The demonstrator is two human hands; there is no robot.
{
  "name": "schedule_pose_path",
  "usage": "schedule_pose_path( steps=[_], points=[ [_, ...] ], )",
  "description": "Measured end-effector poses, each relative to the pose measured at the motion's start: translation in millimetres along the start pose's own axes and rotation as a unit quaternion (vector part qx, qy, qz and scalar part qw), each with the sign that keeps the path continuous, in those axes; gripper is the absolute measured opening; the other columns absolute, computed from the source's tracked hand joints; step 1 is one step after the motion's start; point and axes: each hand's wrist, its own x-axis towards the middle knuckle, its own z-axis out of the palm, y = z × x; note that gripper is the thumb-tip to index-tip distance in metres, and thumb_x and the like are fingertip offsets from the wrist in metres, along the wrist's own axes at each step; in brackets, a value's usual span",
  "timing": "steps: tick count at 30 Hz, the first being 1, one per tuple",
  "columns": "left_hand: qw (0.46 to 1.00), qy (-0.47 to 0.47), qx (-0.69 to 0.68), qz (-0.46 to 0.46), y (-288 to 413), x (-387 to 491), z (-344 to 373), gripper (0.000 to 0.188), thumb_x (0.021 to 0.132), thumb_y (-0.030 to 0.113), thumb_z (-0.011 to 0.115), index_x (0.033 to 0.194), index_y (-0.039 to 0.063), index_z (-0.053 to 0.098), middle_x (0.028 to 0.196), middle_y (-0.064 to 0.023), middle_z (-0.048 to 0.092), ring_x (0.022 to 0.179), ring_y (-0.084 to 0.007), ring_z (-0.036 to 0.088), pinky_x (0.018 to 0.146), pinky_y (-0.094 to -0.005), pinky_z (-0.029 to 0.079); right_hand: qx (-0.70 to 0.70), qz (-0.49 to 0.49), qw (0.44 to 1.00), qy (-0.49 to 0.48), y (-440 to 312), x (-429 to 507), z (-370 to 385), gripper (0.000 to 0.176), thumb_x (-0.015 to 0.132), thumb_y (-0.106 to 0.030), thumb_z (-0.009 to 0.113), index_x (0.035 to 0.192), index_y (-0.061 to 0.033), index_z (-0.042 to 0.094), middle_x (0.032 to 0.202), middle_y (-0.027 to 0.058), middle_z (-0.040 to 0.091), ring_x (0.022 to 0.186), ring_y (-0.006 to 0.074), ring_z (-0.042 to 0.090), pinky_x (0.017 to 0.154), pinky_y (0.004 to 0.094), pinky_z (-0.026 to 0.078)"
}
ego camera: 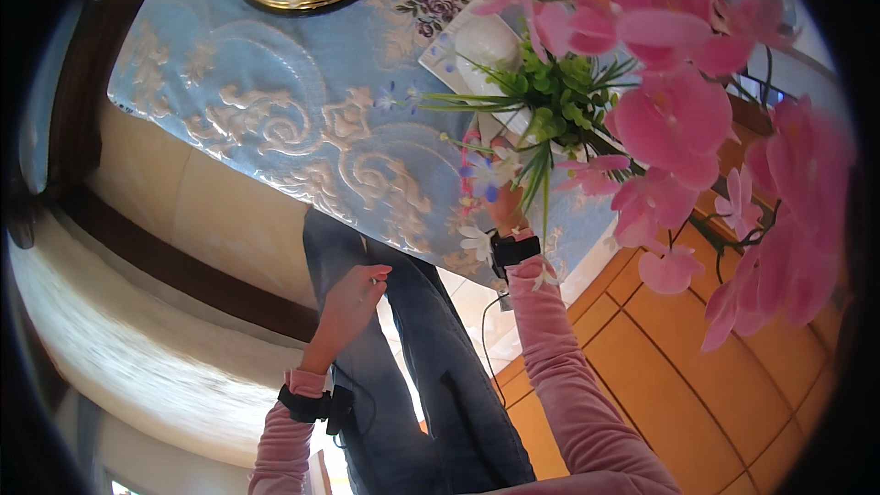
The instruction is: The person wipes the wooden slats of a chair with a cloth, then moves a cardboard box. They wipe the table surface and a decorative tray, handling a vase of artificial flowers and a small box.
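Observation:
My left hand (349, 306) hangs over my jeans, short of the table edge, with its fingers curled together and nothing plainly visible in them. Over the blue tablecloth (289, 62) reaches my right hand (507, 203), its fingers largely covered by sprigs of small white and blue flowers (489, 175). Beside those fingers are a bright pink cord-like thing (467, 165) and a pale greyish piece (489, 127); whether I grip either is hidden. A glossy white vase (489, 48) stands just beyond, holding artificial pink orchids (674, 110) and green leaves (550, 93).
A white ridged-edge tray (436, 58) shows beside the vase. Farther back stands a gold-rimmed oval tray (309, 3). Orchid stems overhang the right side, above a wooden panelled surface (667, 350). A thin black cable (485, 337) hangs below my right wrist. Dark wooden furniture (89, 82) borders the left.

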Motion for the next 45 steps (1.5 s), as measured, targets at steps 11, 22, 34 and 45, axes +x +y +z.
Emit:
schedule_pose_path(
  steps=[11,22,34,45],
  points=[
    [0.996,-0.047,0.07,0.017,20,6,10,0.026,0.093,0.014,0.054,0.118,0.007,0.058,0.102,-0.0067,0.064,0.085,-0.0121,0.059,0.075,-0.0258,0.047,-0.023,0.253,0.94,-0.226,-33,25,-116,0.018,0.086,-0.021,0.057,0.078,-0.0047,0.055,0.052,0.0045,0.052,0.045,0.0183,0.053,0.043,0.0327,0.042],
    [0.965,-0.11,0.225,0.075,17,20,-18,0.026,0.094,0.017,0.055,0.118,0.008,0.058,0.1,-0.005,0.064,0.085,-0.0116,0.06,0.072,-0.0247,0.047,0.477,0.355,0.797,-0.109,-63,-32,-200,0.013,0.086,-0.021,0.052,0.082,-0.0092,0.051,0.054,0.0007,0.041,0.044,0.0128,0.04,0.04,0.0266,0.033],
    [0.934,-0.122,0.314,0.118,29,80,107,0.034,0.089,0.02,0.06,0.12,0.008,0.058,0.114,-0.0129,0.06,0.1,-0.0247,0.06,0.084,-0.0346,0.049,0.706,0.294,0.644,0.014,-10,-208,-276,0.015,0.087,-0.024,0.049,0.092,-0.0103,0.053,0.063,0.0024,0.045,0.045,0.0122,0.036,0.04,0.0254,0.029],
    [0.681,-0.003,0.709,0.182,-37,144,358,0.106,0.071,0.061,0.067,0.138,-0.01,0.026,0.136,-0.0455,0.02,0.128,-0.0568,0.024,0.104,-0.0558,0.027,0.561,0.318,0.708,0.287,150,-521,-489,0.048,0.087,-0.03,0.055,0.119,0.005,0.046,0.056,-0.0026,0.031,0.048,0.0091,0.031,0.047,0.0259,0.029]
  ],
)
